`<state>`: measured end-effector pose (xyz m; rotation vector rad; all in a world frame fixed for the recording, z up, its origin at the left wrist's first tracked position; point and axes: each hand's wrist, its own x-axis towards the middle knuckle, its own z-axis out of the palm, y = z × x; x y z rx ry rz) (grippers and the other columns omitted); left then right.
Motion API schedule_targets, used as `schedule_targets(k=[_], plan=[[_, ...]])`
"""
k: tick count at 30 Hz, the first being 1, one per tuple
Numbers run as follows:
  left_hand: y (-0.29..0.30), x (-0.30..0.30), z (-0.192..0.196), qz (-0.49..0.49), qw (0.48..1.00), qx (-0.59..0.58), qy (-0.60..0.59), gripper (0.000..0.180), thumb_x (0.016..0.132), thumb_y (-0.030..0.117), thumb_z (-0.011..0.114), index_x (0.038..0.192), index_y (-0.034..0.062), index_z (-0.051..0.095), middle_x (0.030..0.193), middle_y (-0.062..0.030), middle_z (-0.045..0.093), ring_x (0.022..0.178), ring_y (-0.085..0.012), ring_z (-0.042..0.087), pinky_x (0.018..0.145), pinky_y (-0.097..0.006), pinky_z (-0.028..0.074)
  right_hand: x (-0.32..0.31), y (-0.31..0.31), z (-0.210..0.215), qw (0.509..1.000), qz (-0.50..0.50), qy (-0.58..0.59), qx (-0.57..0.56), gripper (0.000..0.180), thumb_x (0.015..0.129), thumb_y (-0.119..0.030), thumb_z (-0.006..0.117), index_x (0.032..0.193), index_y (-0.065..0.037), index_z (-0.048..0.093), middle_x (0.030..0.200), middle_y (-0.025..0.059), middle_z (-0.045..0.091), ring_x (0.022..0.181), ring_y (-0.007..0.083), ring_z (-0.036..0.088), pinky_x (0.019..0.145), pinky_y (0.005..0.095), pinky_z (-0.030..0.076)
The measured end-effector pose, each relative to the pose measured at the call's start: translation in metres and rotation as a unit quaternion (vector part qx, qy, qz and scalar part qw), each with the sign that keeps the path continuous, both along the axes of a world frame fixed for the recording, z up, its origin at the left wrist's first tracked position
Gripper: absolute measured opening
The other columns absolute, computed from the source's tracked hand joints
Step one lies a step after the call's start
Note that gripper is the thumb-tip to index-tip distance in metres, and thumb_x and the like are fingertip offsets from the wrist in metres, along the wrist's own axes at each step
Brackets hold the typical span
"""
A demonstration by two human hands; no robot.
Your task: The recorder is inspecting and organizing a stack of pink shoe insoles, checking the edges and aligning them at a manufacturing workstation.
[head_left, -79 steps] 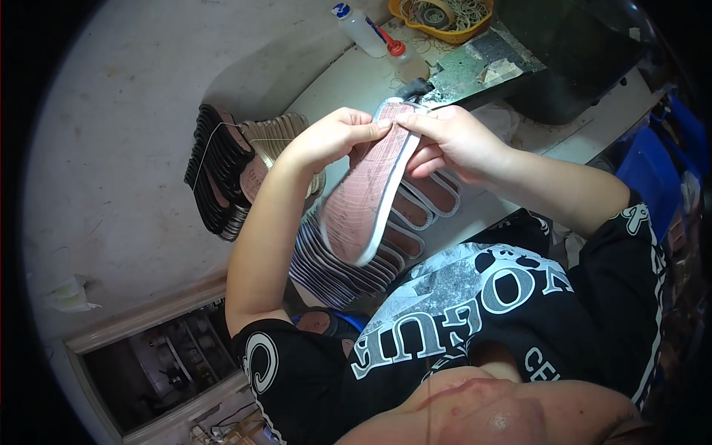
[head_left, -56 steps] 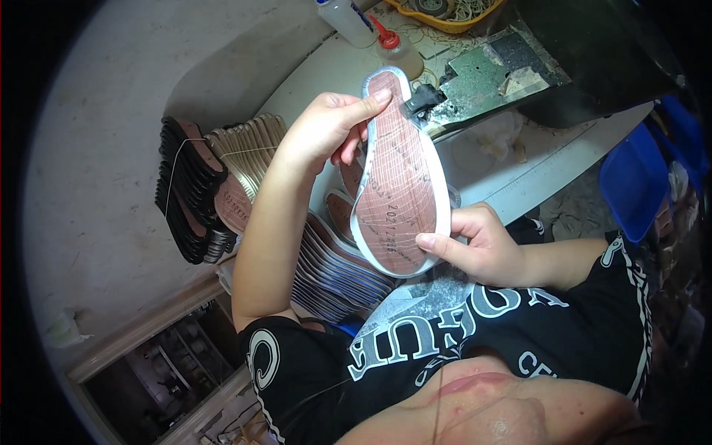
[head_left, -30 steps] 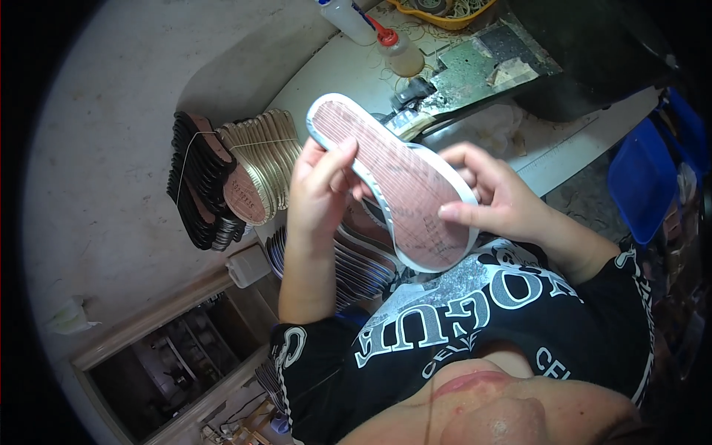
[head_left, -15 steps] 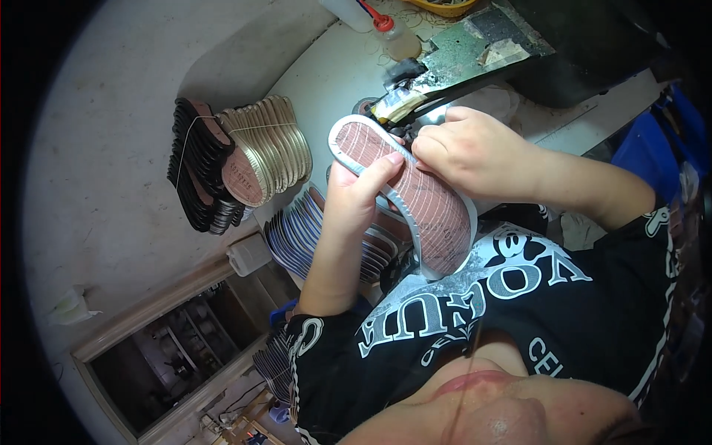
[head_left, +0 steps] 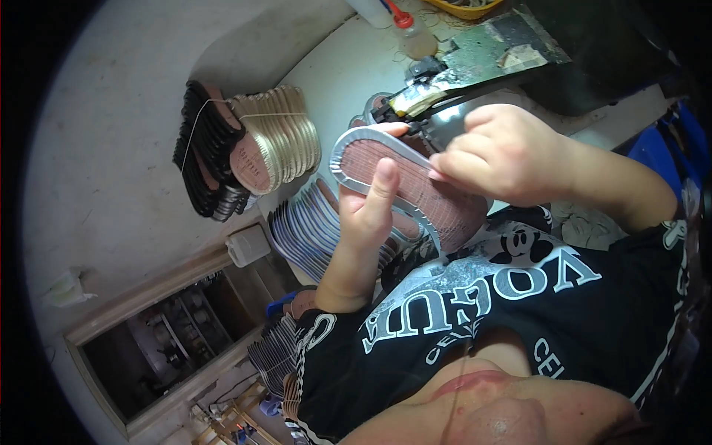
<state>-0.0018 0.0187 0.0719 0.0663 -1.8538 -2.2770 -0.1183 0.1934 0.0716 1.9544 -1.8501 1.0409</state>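
A shoe insole (head_left: 451,211) with a reddish-brown lined face and a pale grey-blue edging hangs tilted in front of my chest. My left hand (head_left: 368,211) grips it near its upper rounded end, thumb over the face and fingers mostly hidden behind. On the opposite long edge, my right hand (head_left: 504,156) is closed, its fingertips pinched at the edging. Just beyond the insole is the dark working end of a machine (head_left: 411,111), partly covered by the insole and hands.
A green machine bed (head_left: 475,63) and a red-capped bottle (head_left: 419,41) stand on the pale table. To the left are tied bundles of black insoles (head_left: 194,167) and gold-edged insoles (head_left: 293,141), a blue-edged stack (head_left: 300,231) and a white container (head_left: 248,245). A blue bin (head_left: 660,152) is at right.
The insole has tilted, its face turning to a flatter angle. My left thumb has come more upright, and my right fingers have shifted a little along the edge. The whole view has moved slightly.
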Motion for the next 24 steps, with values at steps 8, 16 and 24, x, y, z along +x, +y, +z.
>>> schedule_targets(k=[8, 16, 24], plan=[[-0.013, 0.014, -0.020, -0.039, 0.988, -0.065, 0.137, 0.040, 0.086, 0.019, 0.065, 0.115, -0.0044, 0.052, 0.109, -0.0137, 0.057, 0.093, -0.0178, 0.057, 0.082, -0.029, 0.046, 0.000, 0.005, 0.029, 0.991, 0.066, 0.119, 0.005, 0.019, 0.075, -0.007, 0.067, 0.064, -0.005, 0.051, 0.057, 0.0022, 0.047, 0.045, 0.0158, 0.045, 0.045, 0.0275, 0.033], [-0.012, 0.018, -0.005, 0.013, 0.986, -0.105, 0.128, 0.047, 0.087, 0.023, 0.065, 0.121, -0.0035, 0.047, 0.107, -0.0123, 0.054, 0.089, -0.0160, 0.056, 0.081, -0.027, 0.045, 0.002, 0.003, 0.033, 0.987, 0.019, -0.159, 0.002, 0.017, 0.072, -0.007, 0.073, 0.081, -0.003, 0.060, 0.066, 0.0058, 0.057, 0.055, 0.0238, 0.055, 0.052, 0.0333, 0.043], [0.006, 0.016, -0.001, 0.096, 0.985, -0.052, 0.133, 0.049, 0.091, 0.033, 0.060, 0.121, -0.0016, 0.043, 0.104, -0.0075, 0.053, 0.091, -0.0125, 0.053, 0.083, -0.026, 0.042, 0.009, -0.008, 0.046, 0.981, 0.001, 0.186, 0.052, 0.017, 0.063, -0.017, 0.059, 0.064, -0.008, 0.043, 0.056, 0.0026, 0.042, 0.049, 0.0155, 0.050, 0.055, 0.0273, 0.043]])
